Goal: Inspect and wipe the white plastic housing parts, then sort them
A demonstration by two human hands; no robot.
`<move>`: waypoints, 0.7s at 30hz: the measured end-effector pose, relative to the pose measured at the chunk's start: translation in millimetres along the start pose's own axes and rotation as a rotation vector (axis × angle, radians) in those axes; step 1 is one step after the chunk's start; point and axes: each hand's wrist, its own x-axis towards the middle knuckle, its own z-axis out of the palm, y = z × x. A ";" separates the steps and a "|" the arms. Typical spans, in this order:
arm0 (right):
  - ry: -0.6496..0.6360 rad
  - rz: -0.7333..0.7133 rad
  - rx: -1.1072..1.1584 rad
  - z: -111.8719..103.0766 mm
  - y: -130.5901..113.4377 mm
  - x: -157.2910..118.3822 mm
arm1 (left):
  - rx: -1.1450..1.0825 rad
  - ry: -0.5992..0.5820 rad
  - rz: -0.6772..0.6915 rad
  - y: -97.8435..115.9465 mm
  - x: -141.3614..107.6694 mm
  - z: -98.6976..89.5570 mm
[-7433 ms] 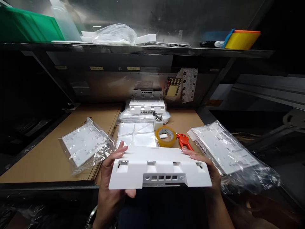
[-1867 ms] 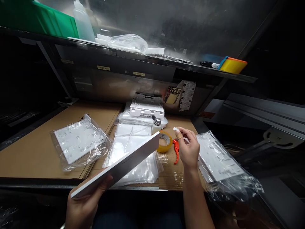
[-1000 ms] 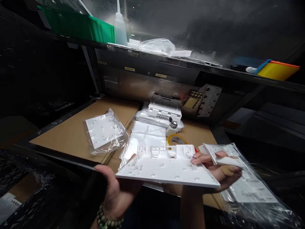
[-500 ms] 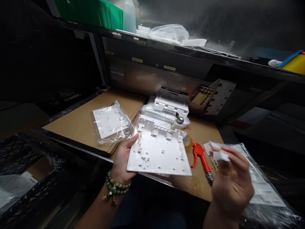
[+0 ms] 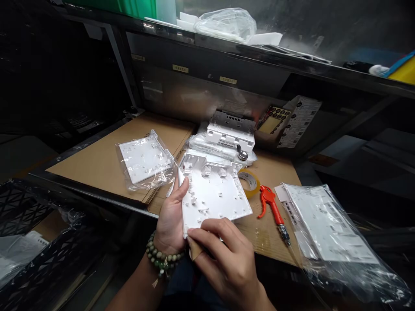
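Observation:
My left hand [image 5: 171, 220] grips a white plastic housing panel [image 5: 214, 194] by its left edge, thumb over the inner face. Clips and small posts stand up from that face, and a raised wall runs along its far side. At the panel's near left corner, my right hand [image 5: 227, 255] is closed on a small folded tan sheet [image 5: 195, 248], which looks like paper or sandpaper. The sheet touches or nearly touches the panel's edge; my fingers cover part of it.
A bagged white panel [image 5: 145, 157] lies on cardboard [image 5: 87, 160] at left. Behind are stacked white housings [image 5: 231, 134], a metal-topped dispenser [image 5: 242, 154] and a tape roll [image 5: 249, 183]. A red air blow gun [image 5: 272, 205] and bagged parts [image 5: 337, 224] lie right. A shelf [image 5: 207, 49] crosses above.
My right hand has swung left from beside the blow gun to the panel's near corner, carrying the folded sheet. The panel has turned slightly in my left hand. The view has shifted a little.

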 end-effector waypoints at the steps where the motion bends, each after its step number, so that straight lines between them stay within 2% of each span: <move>1: -0.007 0.003 -0.009 -2.4 1.0 0.1 | -0.005 0.010 -0.007 0.3 0.9 -0.7; 6: 0.055 0.045 0.002 -1.3 -1.4 2.5 | -0.003 0.016 -0.040 0.8 2.2 -0.8; 9: 0.030 0.031 0.016 0.0 -2.0 2.5 | 0.023 0.005 -0.056 1.7 2.0 -0.9; 11: 0.011 0.030 -0.006 -2.3 -0.8 1.8 | 0.020 0.009 -0.113 2.3 2.3 -1.2; 15: 0.046 0.049 -0.021 -2.7 -1.4 2.3 | -0.001 0.027 -0.149 1.7 2.4 0.4; 19: 0.032 0.029 -0.001 4.5 -3.8 4.8 | 0.036 -0.035 -0.129 3.1 1.7 1.5; 21: 0.001 0.030 -0.014 1.3 0.0 3.2 | 0.054 -0.068 -0.140 6.6 2.6 -2.0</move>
